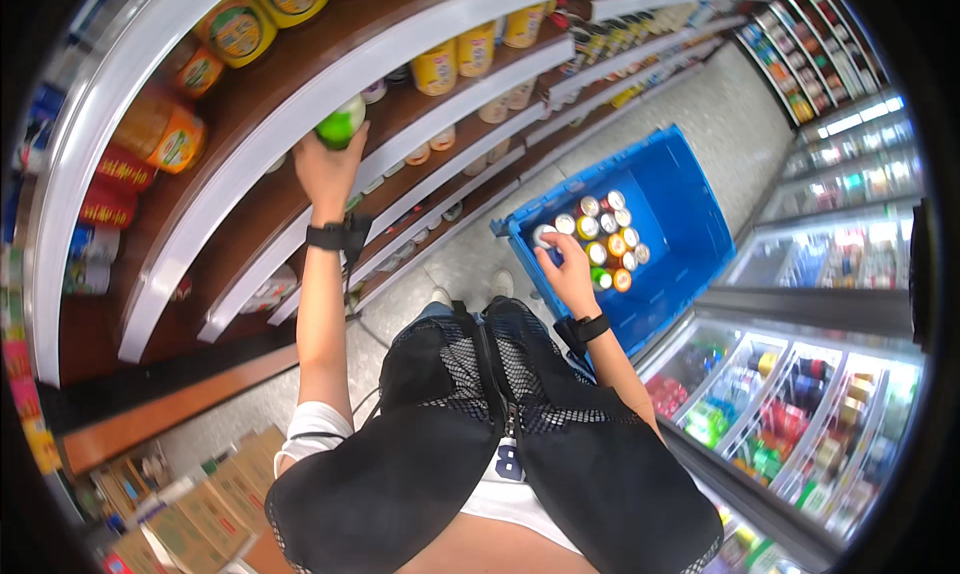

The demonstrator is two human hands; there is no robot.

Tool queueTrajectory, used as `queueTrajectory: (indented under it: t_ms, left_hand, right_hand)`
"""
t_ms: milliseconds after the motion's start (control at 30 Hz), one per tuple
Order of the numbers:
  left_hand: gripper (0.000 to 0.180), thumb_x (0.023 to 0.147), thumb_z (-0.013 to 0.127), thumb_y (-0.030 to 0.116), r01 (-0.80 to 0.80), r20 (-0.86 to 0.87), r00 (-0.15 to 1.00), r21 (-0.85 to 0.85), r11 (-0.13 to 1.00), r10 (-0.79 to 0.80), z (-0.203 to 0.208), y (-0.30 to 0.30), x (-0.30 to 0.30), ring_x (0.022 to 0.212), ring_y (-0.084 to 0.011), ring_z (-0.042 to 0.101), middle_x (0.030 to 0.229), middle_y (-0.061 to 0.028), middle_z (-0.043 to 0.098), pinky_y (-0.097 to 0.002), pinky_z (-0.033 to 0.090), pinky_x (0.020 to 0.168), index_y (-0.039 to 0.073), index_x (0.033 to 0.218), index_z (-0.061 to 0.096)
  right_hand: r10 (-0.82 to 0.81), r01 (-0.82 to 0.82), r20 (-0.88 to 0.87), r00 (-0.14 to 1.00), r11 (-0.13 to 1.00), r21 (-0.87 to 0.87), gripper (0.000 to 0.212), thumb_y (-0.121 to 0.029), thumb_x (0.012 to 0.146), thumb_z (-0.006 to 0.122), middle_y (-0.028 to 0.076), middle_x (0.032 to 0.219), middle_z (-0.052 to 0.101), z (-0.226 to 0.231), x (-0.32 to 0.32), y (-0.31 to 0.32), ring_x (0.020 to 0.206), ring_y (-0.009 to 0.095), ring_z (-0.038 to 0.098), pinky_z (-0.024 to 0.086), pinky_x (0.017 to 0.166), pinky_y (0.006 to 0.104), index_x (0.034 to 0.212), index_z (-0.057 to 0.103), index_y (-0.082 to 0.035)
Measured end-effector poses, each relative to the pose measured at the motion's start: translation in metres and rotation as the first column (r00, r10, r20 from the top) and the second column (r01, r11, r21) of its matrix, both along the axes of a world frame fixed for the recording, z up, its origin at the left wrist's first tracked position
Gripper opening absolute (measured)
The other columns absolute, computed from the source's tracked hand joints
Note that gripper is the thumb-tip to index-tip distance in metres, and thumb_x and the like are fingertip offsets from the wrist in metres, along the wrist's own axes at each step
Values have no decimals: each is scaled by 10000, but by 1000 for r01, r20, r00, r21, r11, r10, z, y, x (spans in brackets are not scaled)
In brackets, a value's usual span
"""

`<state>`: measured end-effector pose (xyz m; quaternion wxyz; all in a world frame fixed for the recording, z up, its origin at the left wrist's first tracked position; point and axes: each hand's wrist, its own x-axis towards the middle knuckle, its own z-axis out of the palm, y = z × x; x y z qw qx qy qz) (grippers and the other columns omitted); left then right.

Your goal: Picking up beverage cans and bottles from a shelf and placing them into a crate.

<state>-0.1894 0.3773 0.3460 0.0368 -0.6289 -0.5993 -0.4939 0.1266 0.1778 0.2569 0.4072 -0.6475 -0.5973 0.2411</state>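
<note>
Black mesh-trimmed vest (400,474) is closest to the camera, basically filling the bottom middle. Okay, hands: the left hand (330,169) is up at the shelf (530,72) on the person's left, its grip wrapped around a green and white container (340,126). That's kinda blurry, so can or bottle, no idea. It's right at the white shelf edges. The right hand (572,274) is over the blue crate (690,199), fingers curled in at a silver-topped can (543,236) on the left end of the bunch. Whether that grip is actually pinching the can or just resting on it, honestly can't tell.

Handling-wise, the left probably does best with a full wrap round the sides and the container held level, so it doesn't clip a shelf edge. For the right, fingertips straight down around the rim seem smart, since the other cans (596,253) stand packed close and a sideways nudge could tip one. Eyes on one hand at a time would help imo, the two being well apart.

Further out: yellow containers (435,69) on the shelving, cardboard boxes (200,524) low at the lower left, and lit coolers (815,414) with colourful packs off to the right.
</note>
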Motion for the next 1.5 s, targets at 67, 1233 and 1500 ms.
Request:
queueTrajectory:
  t_ms: [67, 1233, 1500]
  left_hand:
    - [731, 644, 876, 218, 129, -165, 980, 105, 986, -111, -4, -13, -7, 1082, -361, 576, 1157, -193, 610, -442, 440, 949, 7, 1254, 533]
    - [244, 862, 661, 188, 735, -6, 493, -532, 420, -870, -81, -95, 70, 931, -305, 634, 980, -112, 670, -385, 518, 792, 66, 1073, 643]
    - [205, 858, 661, 157, 471, -52, 709, -707, 527, -703, -80, -120, -7, 921, -336, 646, 975, -143, 682, -405, 512, 785, 52, 1033, 649]
  right_hand:
    - [-10, 10, 9, 1000, 1000, 24, 219, -128, 830, 691, 135, 1000, 662, 24, -17, -6, 962, 316, 631, 496, 846, 371, 1022, 646, -32]
    - [-626, 674, 258, 736, 714, -189, 431, -315, 764, 789, 185, 802, 706, -29, 80, -93, 751, 295, 716, 559, 674, 369, 1034, 659, -4]
    - [-695, 767, 327, 641, 566, -302, 466, -373, 771, 754, 208, 870, 705, -78, 130, -100, 836, 361, 696, 547, 759, 432, 1064, 671, -20]
